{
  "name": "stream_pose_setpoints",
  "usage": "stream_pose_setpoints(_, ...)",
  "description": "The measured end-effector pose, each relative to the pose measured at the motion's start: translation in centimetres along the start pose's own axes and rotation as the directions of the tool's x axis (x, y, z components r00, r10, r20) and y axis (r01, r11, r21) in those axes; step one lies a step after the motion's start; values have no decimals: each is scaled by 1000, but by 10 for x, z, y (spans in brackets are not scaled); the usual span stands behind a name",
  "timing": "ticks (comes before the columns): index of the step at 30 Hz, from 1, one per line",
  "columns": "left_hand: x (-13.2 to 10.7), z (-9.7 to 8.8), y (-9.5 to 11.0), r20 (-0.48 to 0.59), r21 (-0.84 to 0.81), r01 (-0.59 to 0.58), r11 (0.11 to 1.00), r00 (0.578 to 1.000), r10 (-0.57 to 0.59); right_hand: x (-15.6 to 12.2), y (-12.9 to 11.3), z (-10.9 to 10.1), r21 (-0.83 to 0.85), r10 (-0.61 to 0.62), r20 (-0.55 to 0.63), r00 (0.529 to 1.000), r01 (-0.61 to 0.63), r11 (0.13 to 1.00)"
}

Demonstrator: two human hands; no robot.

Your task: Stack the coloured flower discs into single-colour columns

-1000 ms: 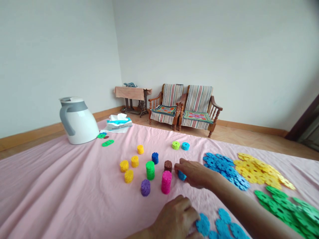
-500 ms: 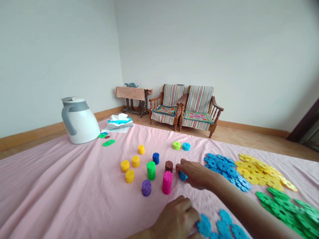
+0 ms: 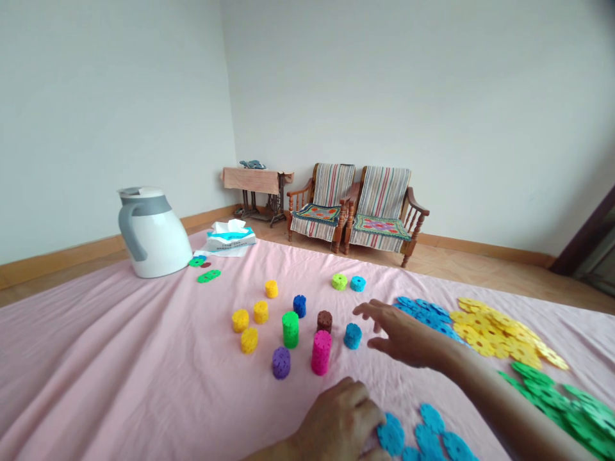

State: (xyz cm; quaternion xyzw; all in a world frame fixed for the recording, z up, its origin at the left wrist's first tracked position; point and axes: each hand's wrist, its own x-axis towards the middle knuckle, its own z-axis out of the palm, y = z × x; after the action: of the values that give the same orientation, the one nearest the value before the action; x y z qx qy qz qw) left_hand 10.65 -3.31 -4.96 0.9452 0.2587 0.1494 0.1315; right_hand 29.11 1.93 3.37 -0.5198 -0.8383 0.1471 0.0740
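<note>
My right hand (image 3: 403, 336) hovers open, fingers spread, just right of a short blue stack (image 3: 352, 335) of toothed plastic discs standing on the pink cloth (image 3: 120, 358). My left hand (image 3: 339, 422) rests curled at the bottom edge, its fingers pressed on loose blue discs (image 3: 418, 438); what it grips is hidden. Left of the blue stack stand a pink stack (image 3: 321, 351), a brown stack (image 3: 325, 321), a green stack (image 3: 290, 329) and a purple stack (image 3: 281, 362).
Yellow stacks (image 3: 250, 323), a dark blue stack (image 3: 300, 306), a lime stack (image 3: 339, 281) and a cyan stack (image 3: 357, 283) stand farther back. Flat piles of blue (image 3: 427, 310), yellow (image 3: 504, 333) and green discs (image 3: 562, 403) lie right. A white kettle (image 3: 151, 232) and tissue pack (image 3: 230, 237) sit far left.
My right hand has let go of the short blue stack and drawn back to the right with fingers opened. The left hand has stayed in place.
</note>
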Motion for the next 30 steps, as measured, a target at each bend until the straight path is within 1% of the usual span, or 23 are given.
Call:
stream_pose_setpoints(2,0,-3,1,11,-38,19,999,1000,-19,-17,10,-1,34,48,-71,996,-45,998)
stream_pose_setpoints(4,0,-5,3,14,-75,45,996,999,-44,-33,18,3,53,82,-94,992,-78,996)
stream_pose_setpoints(6,0,-8,6,25,-114,79,990,997,-76,-45,20,10,57,102,-96,990,-97,994)
stream_pose_setpoints(8,1,-11,10,35,-167,130,977,991,-125,-50,18,20,66,90,-124,988,-82,994)
stream_pose_setpoints(10,2,-15,15,14,-231,197,953,980,-199,-46,13,33,97,100,-185,978,-83,992)
stream_pose_setpoints(12,1,-17,18,-46,-298,246,922,961,-271,-37,8,47,147,155,-254,955,-121,982)
stream_pose_setpoints(15,0,-15,19,-148,-364,264,893,930,-335,-24,2,67,227,204,-321,925,-134,965)
stream_pose_setpoints(18,-2,-9,16,-188,-366,275,889,914,-360,-21,0,82,271,238,-365,900,-142,952)
stream_pose_setpoints(21,-4,-1,14,-202,-361,303,882,898,-392,-23,-1,89,311,259,-383,887,-140,940)
stream_pose_setpoints(24,-5,4,17,-219,-405,320,856,875,-431,-24,0,91,381,291,-429,855,-121,917)
stream_pose_setpoints(27,-4,4,24,-186,-489,350,799,853,-488,-23,1,93,451,333,-441,833,-115,885)
stream_pose_setpoints(30,1,0,33,-159,-567,399,720,805,-571,-23,1,97,481,349,-456,819,-103,870)
